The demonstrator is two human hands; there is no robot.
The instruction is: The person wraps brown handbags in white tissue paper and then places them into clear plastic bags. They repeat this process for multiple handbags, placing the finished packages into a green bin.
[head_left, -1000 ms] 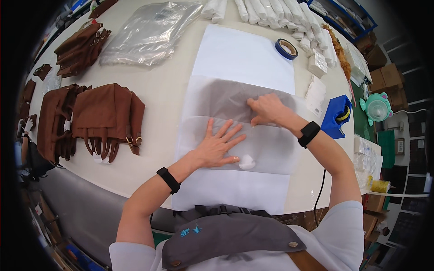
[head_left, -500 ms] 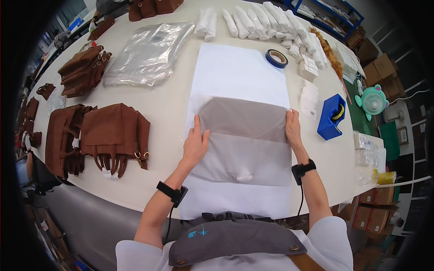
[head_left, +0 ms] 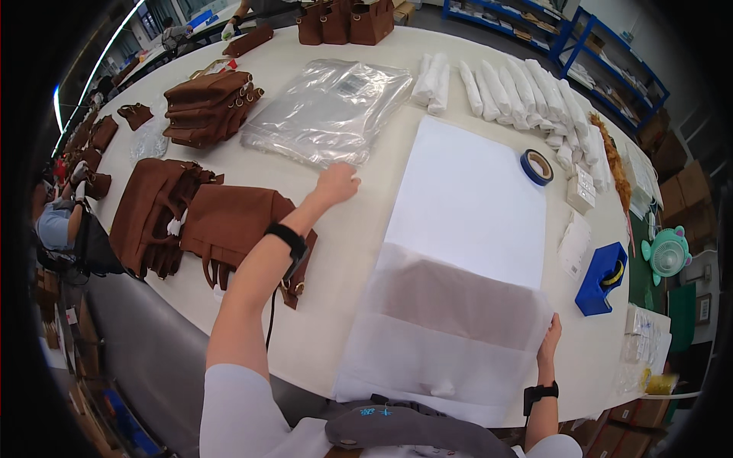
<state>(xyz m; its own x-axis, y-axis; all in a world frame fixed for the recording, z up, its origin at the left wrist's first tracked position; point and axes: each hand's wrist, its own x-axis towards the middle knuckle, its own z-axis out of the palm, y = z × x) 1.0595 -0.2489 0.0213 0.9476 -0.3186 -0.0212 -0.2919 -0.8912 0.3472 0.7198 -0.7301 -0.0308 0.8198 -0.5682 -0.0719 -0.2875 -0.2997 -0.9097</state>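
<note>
My right hand [head_left: 549, 340] grips the right edge of a flat, translucent white wrapper [head_left: 458, 320]. Something greyish brown shows through it, and a small white lump sits near its near edge. The wrapper lies on the near part of a long white sheet [head_left: 467, 191]. Out to the left, my left hand [head_left: 338, 185] has its fingers curled at the near edge of a stack of clear plastic bags [head_left: 328, 107]. Its fingertips are partly hidden, so any hold on a bag is unclear.
Brown handbags [head_left: 233, 225] lie left of my left arm, with more brown bags [head_left: 210, 111] behind. White wrapped rolls [head_left: 527, 91] line the back right. A roll of tape [head_left: 537, 167], a blue tape dispenser [head_left: 602, 278] and a green fan [head_left: 666, 252] stand rightward. A person [head_left: 57, 225] works far left.
My left hand has let go of the wrapper and reached left and away to the clear bags. My right hand stays at the wrapper's right edge. The view has shifted left.
</note>
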